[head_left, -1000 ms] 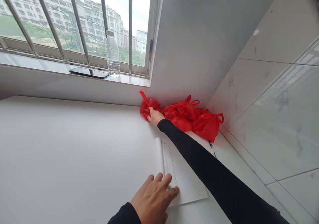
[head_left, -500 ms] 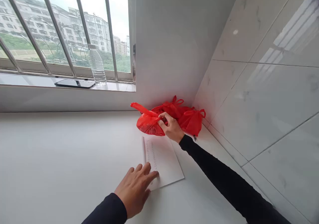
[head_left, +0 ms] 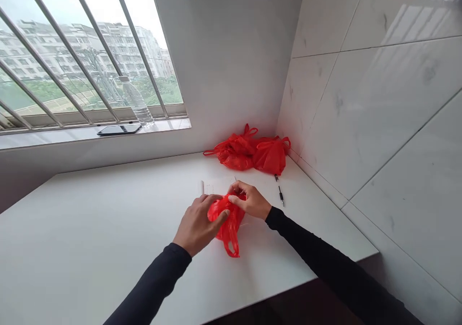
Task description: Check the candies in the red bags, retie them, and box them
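A red plastic bag [head_left: 231,224] lies over the notebook [head_left: 209,188] on the white table, its loop handle hanging toward me. My right hand [head_left: 250,201] is closed at the bag's top, pinching the plastic between thumb and fingers. At the bag's left side, my left hand [head_left: 198,222] has its thumb and fingers apart; it reaches over the plastic, and firm contact is hard to make out. Most of the notebook is hidden under the bag and hands.
Two more red bags, one on the left [head_left: 236,151] and one on the right [head_left: 270,155], sit in the back corner. A black pen [head_left: 281,196] lies right of my right hand. On the windowsill are a phone [head_left: 119,130] and a clear bottle [head_left: 137,103]. The table's front edge runs below.
The red bag has come from the back corner toward me, onto the notebook, in my right hand. My left hand has moved from the notebook up to the bag. The view has shifted.
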Motion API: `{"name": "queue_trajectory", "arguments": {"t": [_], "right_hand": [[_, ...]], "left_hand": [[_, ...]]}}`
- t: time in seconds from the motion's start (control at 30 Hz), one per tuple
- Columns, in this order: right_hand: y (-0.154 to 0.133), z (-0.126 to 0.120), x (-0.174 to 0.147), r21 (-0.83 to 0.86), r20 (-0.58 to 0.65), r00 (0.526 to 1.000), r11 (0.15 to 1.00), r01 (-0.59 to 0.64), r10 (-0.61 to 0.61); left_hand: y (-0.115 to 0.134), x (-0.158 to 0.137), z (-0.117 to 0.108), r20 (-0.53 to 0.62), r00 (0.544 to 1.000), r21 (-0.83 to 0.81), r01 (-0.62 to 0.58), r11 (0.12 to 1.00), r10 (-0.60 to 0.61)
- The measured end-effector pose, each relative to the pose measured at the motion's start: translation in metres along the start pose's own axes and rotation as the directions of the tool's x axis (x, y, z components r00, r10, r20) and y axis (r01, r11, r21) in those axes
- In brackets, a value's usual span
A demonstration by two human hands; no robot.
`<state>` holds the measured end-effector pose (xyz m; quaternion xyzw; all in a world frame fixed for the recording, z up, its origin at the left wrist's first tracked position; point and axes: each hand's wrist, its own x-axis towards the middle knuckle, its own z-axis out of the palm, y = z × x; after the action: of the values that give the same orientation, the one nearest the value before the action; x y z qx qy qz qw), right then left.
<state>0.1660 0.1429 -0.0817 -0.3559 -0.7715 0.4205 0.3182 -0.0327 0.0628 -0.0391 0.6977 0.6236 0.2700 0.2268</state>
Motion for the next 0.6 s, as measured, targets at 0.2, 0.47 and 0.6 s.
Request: {"name": "queue_trajectory", "arguments": {"t": [0.2, 0.47, 0.6], "right_hand": [[-0.035, -0.044, 0.042, -0.128, 0.258, 0.965, 0.988, 0.082, -0.047], [-0.037, -0.049, 0.052, -0.297, 0.345, 0.938, 0.951, 0.087, 0.022], [-0.031, -0.051, 0.052, -0.341, 0.302, 0.952, 0.938, 0.068, 0.040]], "left_hand": [[-0.036, -0.003, -0.017, -0.239, 0.954, -0.011, 0.182, 0.983, -0.179], [-0.042, -0.008, -0.028, -0.175, 0.985, -0.052, -0.013, 0.999, 0.003], [-0.032, -0.002, -0.022, -0.193, 0.981, 0.010, -0.020, 1.000, 0.022]]}}
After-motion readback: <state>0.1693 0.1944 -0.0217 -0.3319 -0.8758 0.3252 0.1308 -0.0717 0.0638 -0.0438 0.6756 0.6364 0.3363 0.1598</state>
